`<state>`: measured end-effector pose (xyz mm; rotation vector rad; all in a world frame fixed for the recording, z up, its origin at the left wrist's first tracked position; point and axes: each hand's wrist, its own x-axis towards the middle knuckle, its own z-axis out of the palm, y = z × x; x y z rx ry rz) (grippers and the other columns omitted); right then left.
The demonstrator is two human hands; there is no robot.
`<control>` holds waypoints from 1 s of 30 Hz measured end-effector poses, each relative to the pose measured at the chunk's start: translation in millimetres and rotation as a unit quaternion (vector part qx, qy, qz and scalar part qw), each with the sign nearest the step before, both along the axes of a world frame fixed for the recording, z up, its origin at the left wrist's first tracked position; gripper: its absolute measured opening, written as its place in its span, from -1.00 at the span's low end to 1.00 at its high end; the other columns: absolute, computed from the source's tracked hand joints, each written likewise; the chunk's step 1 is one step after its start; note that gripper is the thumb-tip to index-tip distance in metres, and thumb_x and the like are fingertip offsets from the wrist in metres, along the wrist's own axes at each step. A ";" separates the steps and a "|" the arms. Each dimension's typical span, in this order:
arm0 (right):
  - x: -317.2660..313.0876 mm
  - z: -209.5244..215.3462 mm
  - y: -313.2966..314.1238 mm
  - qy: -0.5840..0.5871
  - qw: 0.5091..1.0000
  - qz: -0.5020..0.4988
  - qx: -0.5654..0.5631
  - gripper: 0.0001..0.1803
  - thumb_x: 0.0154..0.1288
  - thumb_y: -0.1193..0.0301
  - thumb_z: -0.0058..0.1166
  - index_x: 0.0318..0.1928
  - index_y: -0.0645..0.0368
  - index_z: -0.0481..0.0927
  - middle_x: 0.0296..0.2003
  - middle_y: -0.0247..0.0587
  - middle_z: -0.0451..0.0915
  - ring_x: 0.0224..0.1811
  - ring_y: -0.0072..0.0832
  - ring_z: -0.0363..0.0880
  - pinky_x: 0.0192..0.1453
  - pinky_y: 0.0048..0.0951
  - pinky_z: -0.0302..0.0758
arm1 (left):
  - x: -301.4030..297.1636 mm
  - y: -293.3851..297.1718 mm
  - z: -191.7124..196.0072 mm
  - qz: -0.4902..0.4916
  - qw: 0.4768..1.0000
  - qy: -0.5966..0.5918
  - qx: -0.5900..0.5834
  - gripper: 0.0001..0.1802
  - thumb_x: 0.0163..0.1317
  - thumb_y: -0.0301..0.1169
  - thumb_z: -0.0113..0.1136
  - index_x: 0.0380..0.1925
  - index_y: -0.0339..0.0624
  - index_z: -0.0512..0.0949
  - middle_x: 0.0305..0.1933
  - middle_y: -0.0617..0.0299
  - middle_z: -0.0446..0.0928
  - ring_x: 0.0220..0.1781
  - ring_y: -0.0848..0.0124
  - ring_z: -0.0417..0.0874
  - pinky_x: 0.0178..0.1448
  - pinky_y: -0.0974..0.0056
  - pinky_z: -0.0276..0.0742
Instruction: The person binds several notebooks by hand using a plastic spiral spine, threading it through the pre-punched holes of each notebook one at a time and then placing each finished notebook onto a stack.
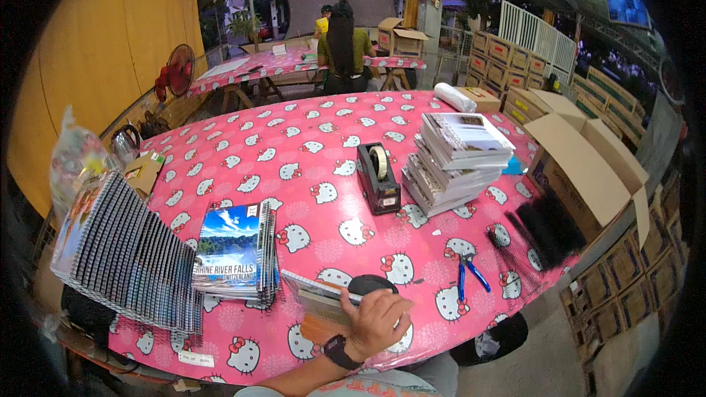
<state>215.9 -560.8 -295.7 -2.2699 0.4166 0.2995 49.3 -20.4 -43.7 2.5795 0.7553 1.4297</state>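
My left hand (376, 317), a dark watch (342, 353) on its wrist, holds the right end of a tilted notebook (323, 307) near the table's front edge. One digit lies against the notebook's near face; the other fingers are bent at its right side. Behind the hand is a dark round thing (371, 284), partly hidden. My right hand does not show. Left of the held notebook lies a small stack of spiral notebooks (229, 250) with a waterfall cover. Blue-handled cutting pliers (471, 279) lie to the right, and black spiral coils (544, 235) are heaped beyond them.
A tall row of spiral-bound notebooks (132, 250) fills the left. A black tape dispenser (379, 180) and stacked unbound books (460, 151) stand further back. An open carton (581, 169) borders the right edge. A person (342, 48) sits at the far table.
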 end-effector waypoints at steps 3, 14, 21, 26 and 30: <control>-18.0 -42.3 2.7 0.020 0.999 -0.037 0.026 -0.67 0.35 0.39 -0.26 0.02 0.31 0.40 -0.19 -0.12 0.45 -0.09 -0.32 0.39 0.04 -0.44 0.31 | 5.1 -3.0 8.8 0.016 1.000 0.004 0.023 -0.85 -0.10 -0.29 0.24 -0.45 0.18 0.56 -0.40 0.46 0.46 -0.06 0.45 0.47 0.37 -0.20 -0.53; 175.7 82.2 129.7 -0.376 0.880 -0.079 0.280 -0.70 0.30 0.39 -0.02 0.00 0.25 0.48 -0.15 -0.31 0.53 -0.21 -0.52 0.50 -0.13 -0.50 0.45 | 9.7 -6.6 7.7 0.036 0.999 0.014 0.034 -0.90 -0.06 -0.35 0.19 -0.46 0.11 0.58 -0.38 0.40 0.45 -0.08 0.34 0.42 0.36 -0.20 -0.46; 200.5 227.5 398.3 -0.434 0.817 0.376 0.046 -0.76 0.10 0.35 0.10 -0.25 0.24 0.59 -0.28 -0.01 0.59 -0.15 -0.17 0.55 -0.02 -0.31 0.44 | 5.2 -5.0 6.2 0.041 0.998 -0.003 0.048 -0.90 -0.10 -0.34 0.21 -0.50 0.14 0.56 -0.44 0.43 0.42 -0.08 0.39 0.44 0.37 -0.22 -0.50; 203.3 196.6 466.4 -0.497 0.781 0.328 -0.190 -0.67 0.00 0.22 0.21 -0.28 0.19 0.60 -0.28 0.02 0.57 -0.13 -0.14 0.52 0.02 -0.20 0.42 | 5.9 -1.7 7.1 0.031 0.997 -0.012 0.065 -0.89 -0.09 -0.33 0.22 -0.48 0.14 0.55 -0.44 0.45 0.42 -0.14 0.43 0.48 0.38 -0.20 -0.47; 206.5 199.4 479.4 -0.392 0.803 0.404 -0.198 -0.64 -0.04 0.21 0.24 -0.26 0.18 0.60 -0.29 0.03 0.56 -0.19 -0.08 0.53 -0.08 -0.18 0.46 | 1.3 1.4 5.2 0.027 0.997 -0.020 0.064 -0.90 -0.07 -0.31 0.22 -0.48 0.13 0.55 -0.44 0.44 0.41 -0.15 0.46 0.49 0.36 -0.21 -0.46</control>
